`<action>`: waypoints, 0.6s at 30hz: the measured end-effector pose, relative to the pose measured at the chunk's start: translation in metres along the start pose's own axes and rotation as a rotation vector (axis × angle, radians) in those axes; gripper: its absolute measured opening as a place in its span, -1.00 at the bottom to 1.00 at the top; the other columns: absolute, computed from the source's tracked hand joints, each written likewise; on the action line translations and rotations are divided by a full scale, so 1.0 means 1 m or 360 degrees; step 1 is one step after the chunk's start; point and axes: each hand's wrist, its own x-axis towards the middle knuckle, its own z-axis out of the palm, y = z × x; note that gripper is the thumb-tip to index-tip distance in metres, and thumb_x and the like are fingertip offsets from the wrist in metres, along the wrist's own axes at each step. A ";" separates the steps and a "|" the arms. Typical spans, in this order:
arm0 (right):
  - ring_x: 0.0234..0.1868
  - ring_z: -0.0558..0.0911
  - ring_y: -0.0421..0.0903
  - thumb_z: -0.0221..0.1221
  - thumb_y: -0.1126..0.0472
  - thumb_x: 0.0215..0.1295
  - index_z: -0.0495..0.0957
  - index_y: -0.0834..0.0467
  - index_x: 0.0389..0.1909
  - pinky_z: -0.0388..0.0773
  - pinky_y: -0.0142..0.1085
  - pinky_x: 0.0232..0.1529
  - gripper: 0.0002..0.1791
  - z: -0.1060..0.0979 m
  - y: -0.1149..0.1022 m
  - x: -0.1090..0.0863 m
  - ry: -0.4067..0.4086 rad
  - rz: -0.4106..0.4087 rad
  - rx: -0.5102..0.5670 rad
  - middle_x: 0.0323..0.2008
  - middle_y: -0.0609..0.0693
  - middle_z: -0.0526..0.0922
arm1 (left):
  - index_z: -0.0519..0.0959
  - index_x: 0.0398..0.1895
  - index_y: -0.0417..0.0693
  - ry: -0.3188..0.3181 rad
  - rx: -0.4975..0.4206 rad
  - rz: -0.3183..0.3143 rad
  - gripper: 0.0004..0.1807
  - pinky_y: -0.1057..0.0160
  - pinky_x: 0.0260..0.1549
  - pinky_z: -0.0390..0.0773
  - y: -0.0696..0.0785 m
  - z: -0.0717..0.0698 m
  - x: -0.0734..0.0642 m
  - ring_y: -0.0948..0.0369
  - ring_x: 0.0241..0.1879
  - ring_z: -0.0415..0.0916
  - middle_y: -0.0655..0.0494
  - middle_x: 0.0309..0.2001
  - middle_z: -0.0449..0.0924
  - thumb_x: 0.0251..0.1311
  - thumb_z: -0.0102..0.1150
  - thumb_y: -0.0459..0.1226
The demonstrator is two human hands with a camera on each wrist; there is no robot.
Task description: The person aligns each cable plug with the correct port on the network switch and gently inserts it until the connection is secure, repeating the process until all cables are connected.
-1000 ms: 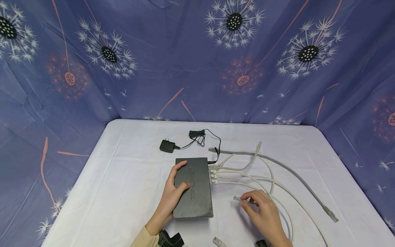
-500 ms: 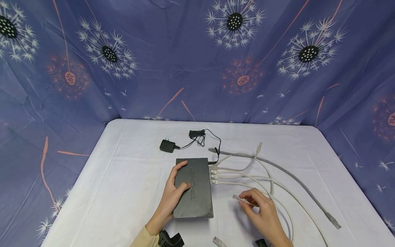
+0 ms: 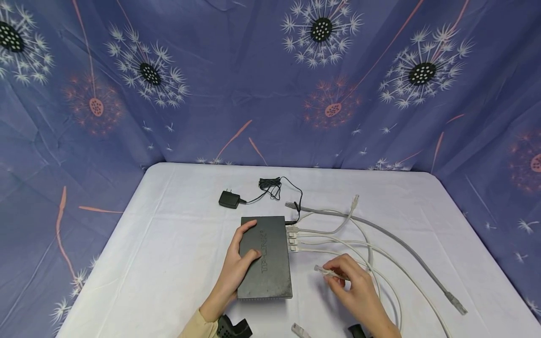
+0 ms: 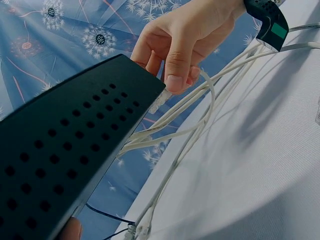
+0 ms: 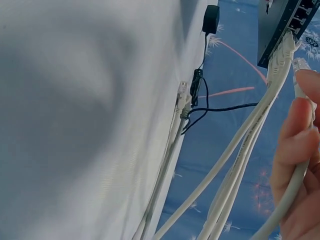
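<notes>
A black TP-LINK network switch (image 3: 274, 277) is held along its left side by my left hand (image 3: 232, 265), thumb on the top face. Several white network cables (image 3: 321, 242) are plugged into its right side, with a black power lead (image 3: 290, 222) at the far end. To the right, my right hand (image 3: 357, 286) pinches a white network cable just behind its clear plug (image 3: 319, 269). That plug is apart from the switch and points toward it. Bare ports (image 5: 300, 22) show beside the plugged cables in the right wrist view.
A black power adapter (image 3: 229, 199) with a bundled cord (image 3: 269, 183) lies at the back. One grey cable (image 3: 393, 230) curves across the right side of the white table (image 3: 169, 263). A loose cable plug (image 3: 299, 330) lies at the front edge.
My right hand has moved slightly left and away from me, bringing the pinched plug nearer the switch. The grey cable's near end has shifted slightly. My left hand stays on the switch.
</notes>
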 end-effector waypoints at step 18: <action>-0.54 0.33 -0.38 0.35 0.46 -0.04 0.64 0.04 -0.26 0.27 -0.58 -0.53 -0.66 -0.002 -0.006 0.009 -0.0018 -0.0043 -0.0031 -0.32 -0.17 0.55 | 0.31 0.34 0.28 0.0009 0.0011 -0.0006 -0.29 -0.09 0.11 0.10 0.001 -0.001 -0.001 0.03 0.32 0.05 0.12 0.43 0.03 0.08 0.06 -0.43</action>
